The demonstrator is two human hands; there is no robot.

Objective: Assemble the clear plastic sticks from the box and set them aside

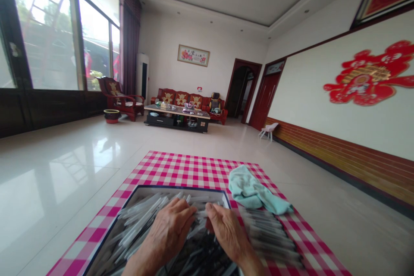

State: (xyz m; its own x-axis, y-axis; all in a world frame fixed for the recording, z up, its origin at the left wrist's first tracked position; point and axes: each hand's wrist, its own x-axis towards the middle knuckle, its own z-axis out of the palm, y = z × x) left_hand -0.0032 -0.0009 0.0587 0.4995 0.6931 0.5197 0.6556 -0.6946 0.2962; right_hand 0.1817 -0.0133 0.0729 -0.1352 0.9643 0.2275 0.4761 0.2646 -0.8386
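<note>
A shallow dark-rimmed box [139, 189] lies on a pink and white checked cloth [181, 168] and is filled with several thin grey stick-like pieces [142, 217]. My left hand [170, 228] rests palm down in the box, fingers curled into the pieces. Beside it my right hand [226, 230] also lies palm down on the pile, its fingers bent over the sticks. Whether either hand has actually gripped any of them is hidden under the fingers. A separate row of the same pieces [271, 237] lies on the cloth to the right of the box.
A crumpled light-green rag [252, 192] lies on the cloth at the back right. Glossy floor tiles [64, 168] surround the table. Far off stand a coffee table [177, 117], red sofas [181, 98] and a small white chair [268, 130].
</note>
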